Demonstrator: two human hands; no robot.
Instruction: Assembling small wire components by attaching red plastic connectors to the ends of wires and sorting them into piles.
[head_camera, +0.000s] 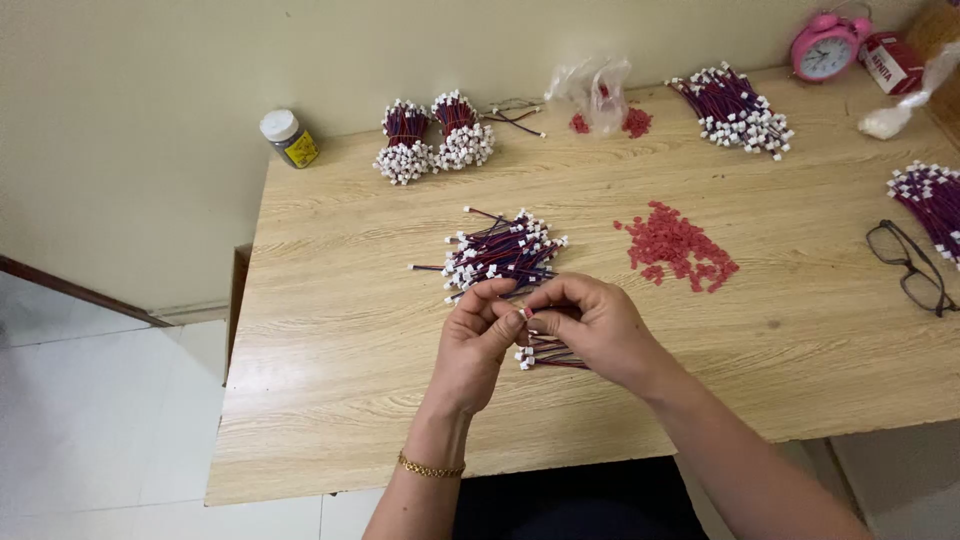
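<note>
Wire leads (545, 353) with white plugs sit bunched in my right hand (590, 325), grip clenched around them, while my left hand (480, 335) pinches one plug tip between the fingertips. Both hands hover just above the wooden surface (350, 330), near a loose wire pile (500, 250) and red caps (680, 248).

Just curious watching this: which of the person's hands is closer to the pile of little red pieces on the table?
The right hand. It sits just below and left of the red pieces, with bare table between. The left hand is farther left, on the right hand's far side, fingertips meeting over a wire.
</note>
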